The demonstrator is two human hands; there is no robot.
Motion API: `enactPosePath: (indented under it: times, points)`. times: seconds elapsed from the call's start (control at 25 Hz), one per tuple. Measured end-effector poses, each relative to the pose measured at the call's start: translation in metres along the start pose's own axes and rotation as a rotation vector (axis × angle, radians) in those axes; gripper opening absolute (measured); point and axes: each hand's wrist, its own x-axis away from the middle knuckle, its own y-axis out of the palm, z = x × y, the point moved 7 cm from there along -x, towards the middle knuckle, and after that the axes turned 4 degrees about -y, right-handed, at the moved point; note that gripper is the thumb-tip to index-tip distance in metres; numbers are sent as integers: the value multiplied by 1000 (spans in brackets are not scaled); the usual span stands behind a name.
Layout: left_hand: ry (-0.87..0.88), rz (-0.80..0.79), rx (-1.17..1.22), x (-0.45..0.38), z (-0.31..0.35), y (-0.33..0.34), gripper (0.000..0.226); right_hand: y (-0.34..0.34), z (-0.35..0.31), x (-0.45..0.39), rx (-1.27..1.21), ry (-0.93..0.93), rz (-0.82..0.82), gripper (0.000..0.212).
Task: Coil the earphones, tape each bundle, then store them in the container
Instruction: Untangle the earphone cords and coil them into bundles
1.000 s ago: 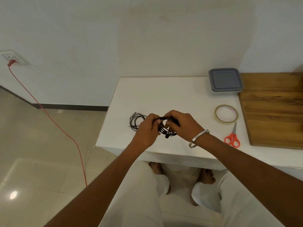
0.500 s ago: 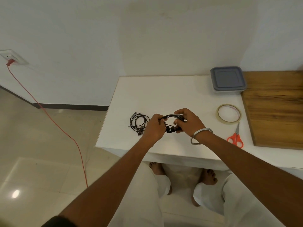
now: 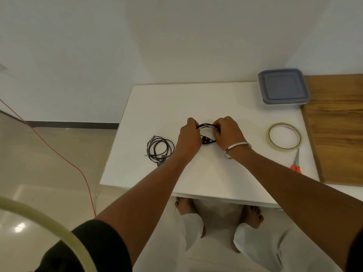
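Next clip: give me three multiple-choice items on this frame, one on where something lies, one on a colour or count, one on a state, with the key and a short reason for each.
1. Where do the scissors lie?
A. left of the coiled earphones
B. just nearer the person than the tape roll
C. on the container lid

2. What colour are the scissor handles?
A. red-orange
B. blue
C. black

3. How is the container?
A. open and empty
B. lid lying beside it
C. lid on

Key: 1 B, they lie on the white table near the roll's near edge; 2 A, the handles show red-orange; 3 C, the grey lid sits on top.

Both the left hand and right hand grip the earphone bundle.
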Motion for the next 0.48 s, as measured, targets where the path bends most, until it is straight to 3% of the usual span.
enactPosePath:
  times: [0.16, 0.36, 0.48]
  points:
    - [83, 116, -28, -9, -2, 0, 10, 5, 1, -12, 76, -52, 42, 21]
    - [155, 188, -27, -10, -4, -5, 12, 6, -6, -14, 103, -124, -6, 38]
    - [173, 199, -74, -8, -10, -5, 16, 7, -10, -13, 160, -200, -4, 29]
